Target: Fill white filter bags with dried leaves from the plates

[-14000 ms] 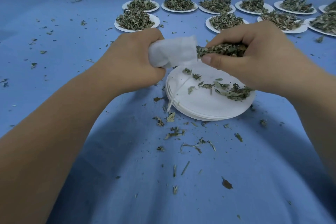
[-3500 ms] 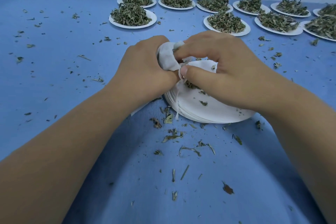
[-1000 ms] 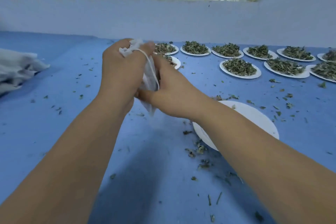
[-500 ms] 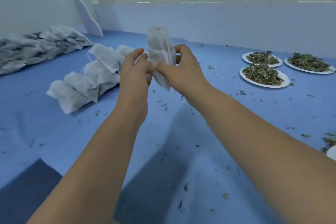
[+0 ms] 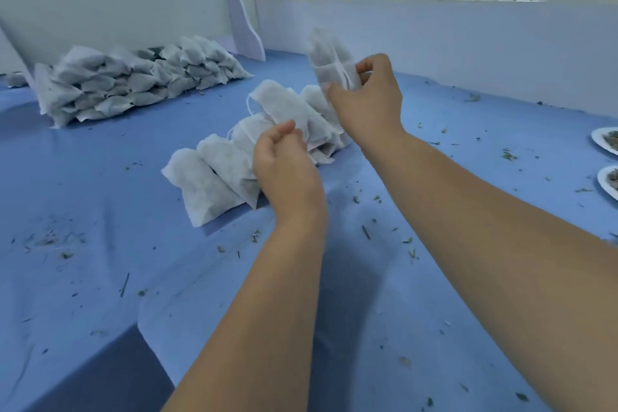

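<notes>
Holding a stuffed white mesh filter bag (image 5: 329,60) upright above the desk, the right hand (image 5: 368,100) pinches its lower part between thumb and fingers, with the thin white drawstring (image 5: 344,75) lying down the bag's face. The left hand (image 5: 284,164) hangs lower and nearer, fingers loosely curled. Its grip seems to hold nothing, though the fingertips are partly turned away. Just beyond it, a short row of filled white bags (image 5: 214,177) lies on the blue cloth-covered desk (image 5: 100,211), each leaning on the next. A bigger stacked heap of filled bags (image 5: 140,80) sits well apart by the back wall. I judge this to be the laying-down step: the bag looks full and closed, so it wants adding to the near row. To do it well, lower it at the row's far end, lean it like its neighbours, and keep the drawstring end snug till it rests, so no leaves spill. Two white paper plates (image 5: 599,144) of dried leaves peep in at the right edge, and leaf crumbs (image 5: 366,231) dot the cloth
</notes>
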